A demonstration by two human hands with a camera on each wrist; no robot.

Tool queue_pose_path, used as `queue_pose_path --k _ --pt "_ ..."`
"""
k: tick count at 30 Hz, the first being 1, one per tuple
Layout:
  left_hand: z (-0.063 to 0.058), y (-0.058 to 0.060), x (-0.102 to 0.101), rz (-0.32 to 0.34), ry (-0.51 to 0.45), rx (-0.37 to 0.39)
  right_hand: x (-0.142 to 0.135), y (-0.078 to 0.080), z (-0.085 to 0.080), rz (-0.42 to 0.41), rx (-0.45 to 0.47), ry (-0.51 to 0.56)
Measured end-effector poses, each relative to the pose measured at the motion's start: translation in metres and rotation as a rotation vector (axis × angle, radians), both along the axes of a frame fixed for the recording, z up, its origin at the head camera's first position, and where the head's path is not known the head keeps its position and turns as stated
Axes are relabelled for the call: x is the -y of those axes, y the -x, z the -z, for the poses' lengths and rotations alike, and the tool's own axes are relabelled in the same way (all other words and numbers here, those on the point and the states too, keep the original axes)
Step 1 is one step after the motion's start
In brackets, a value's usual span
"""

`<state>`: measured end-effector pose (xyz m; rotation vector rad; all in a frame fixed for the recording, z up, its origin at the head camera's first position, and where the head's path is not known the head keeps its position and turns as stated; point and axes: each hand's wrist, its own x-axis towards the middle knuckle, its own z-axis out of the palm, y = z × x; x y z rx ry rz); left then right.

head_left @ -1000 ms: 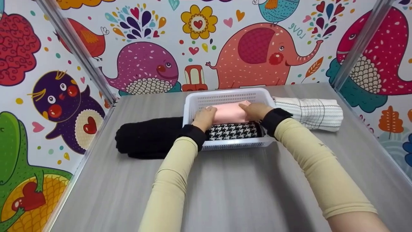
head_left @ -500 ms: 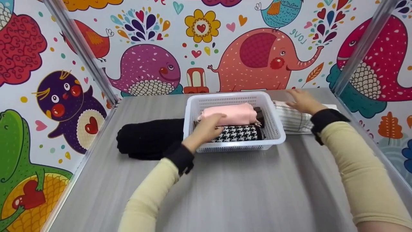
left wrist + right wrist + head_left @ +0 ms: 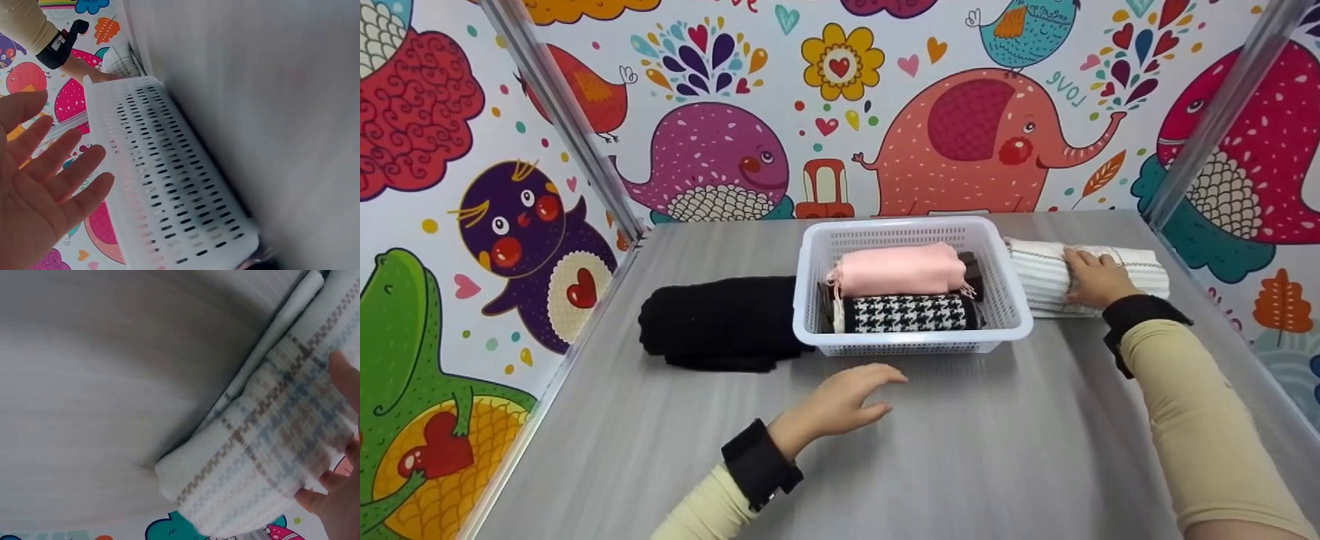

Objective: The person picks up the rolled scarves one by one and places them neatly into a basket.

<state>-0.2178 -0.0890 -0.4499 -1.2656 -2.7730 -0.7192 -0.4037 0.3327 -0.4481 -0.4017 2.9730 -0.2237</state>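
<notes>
My right hand [image 3: 1099, 279] lies over a rolled white plaid cloth [image 3: 1039, 274], right of the basket. In the right wrist view its thumb [image 3: 344, 379] touches one side of the roll, while the fingertips [image 3: 308, 498] touch the other side. My left hand [image 3: 840, 401] hovers in front of the basket with fingers spread and holds nothing. The white perforated basket [image 3: 911, 339] contains a rolled pink fringed scarf [image 3: 900, 270], with a black-and-white houndstooth roll [image 3: 911, 313] in front of it. Something dark brown [image 3: 971, 270] is partly hidden behind the pink scarf.
A thick rolled black cloth [image 3: 724, 319] rests against the basket's left side on the grey tabletop [image 3: 960, 450]. Cartoon-printed panels [image 3: 720, 150] rise at the back and both sides, with metal posts [image 3: 562, 112] at the corners.
Both hands have let go of the pink scarf, which stays in the basket. My right hand has moved right onto the white plaid cloth; my left has drawn back toward the front.
</notes>
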Motion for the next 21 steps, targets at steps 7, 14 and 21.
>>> queue_pose_path --k 7,14,21 --pt "0.012 -0.007 0.006 -0.010 0.068 0.049 0.003 0.002 0.008 0.048 -0.017 -0.055" --pt "0.013 -0.014 0.009 0.011 0.081 0.039 0.010 -0.002 0.005 0.068 -0.064 -0.082" --pt "0.013 -0.017 0.012 0.023 0.065 0.084 0.012 -0.005 0.009 0.025 -0.055 -0.019"
